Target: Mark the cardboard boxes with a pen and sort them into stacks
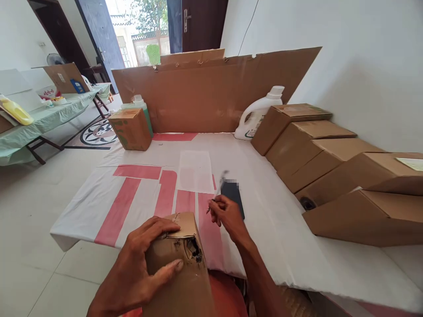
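Note:
My left hand (145, 259) is wrapped over a cardboard box (185, 290) at the table's near edge, with fingers on the top and the thumb along the side facing me. A ragged hole (192, 249) with dark edges is torn in the box near its upper corner. Just to the right and above the box, my right hand (226, 213) pinches a thin pen-like tool (218, 193). Its short dark tip points down and left, and its upper end is blurred. Behind that hand lies a dark, flat, phone-shaped object (232, 196), partly covered by it.
A white cloth with red markings covers the table (264, 220). Several cardboard boxes (333, 149) line the right side beside a white jug (259, 112). Another box (132, 130) and a green-liquid bottle (147, 116) stand back left. A cardboard panel (198, 97) closes the back.

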`<state>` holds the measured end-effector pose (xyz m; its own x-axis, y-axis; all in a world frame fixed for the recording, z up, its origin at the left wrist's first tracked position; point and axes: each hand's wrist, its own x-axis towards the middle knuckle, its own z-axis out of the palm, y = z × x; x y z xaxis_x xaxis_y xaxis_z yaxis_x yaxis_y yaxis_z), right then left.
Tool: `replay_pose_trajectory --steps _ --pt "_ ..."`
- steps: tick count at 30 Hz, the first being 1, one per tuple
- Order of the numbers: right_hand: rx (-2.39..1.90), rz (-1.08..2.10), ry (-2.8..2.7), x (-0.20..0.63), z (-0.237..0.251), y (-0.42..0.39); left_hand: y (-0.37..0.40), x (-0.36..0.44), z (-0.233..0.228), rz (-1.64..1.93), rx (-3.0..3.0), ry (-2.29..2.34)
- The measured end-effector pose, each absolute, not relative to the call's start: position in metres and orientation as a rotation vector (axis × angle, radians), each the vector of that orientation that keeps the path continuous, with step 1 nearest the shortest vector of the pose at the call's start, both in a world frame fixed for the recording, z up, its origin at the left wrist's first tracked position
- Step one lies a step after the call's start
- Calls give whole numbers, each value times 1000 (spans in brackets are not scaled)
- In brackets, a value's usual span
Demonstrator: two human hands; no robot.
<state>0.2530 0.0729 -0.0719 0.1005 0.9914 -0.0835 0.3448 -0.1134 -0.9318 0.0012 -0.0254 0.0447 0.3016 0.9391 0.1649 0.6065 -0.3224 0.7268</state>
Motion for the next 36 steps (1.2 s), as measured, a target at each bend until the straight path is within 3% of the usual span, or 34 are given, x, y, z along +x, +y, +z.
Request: replay_pose_trajectory --steps 5,9,15,25,32,36 --pt "-1020 1068 -1013 255 0 -3 -24 2 47 767 1988 1271" --pt "-896 995 -1155 232 27 -36 -23 7 47 771 2027 1261" --pt "-871 815 -1426 221 30 -34 -24 12 52 728 1986 1215" --pt "-1014 881 -1624 232 35 -39 -23 10 49 674 1961 1206" --pt "-1074 901 -1443 257 35 -31 -22 11 51 657 1946 1237" --pt "-1306 963 -1360 270 9 11 -23 8 46 638 1933 1285"
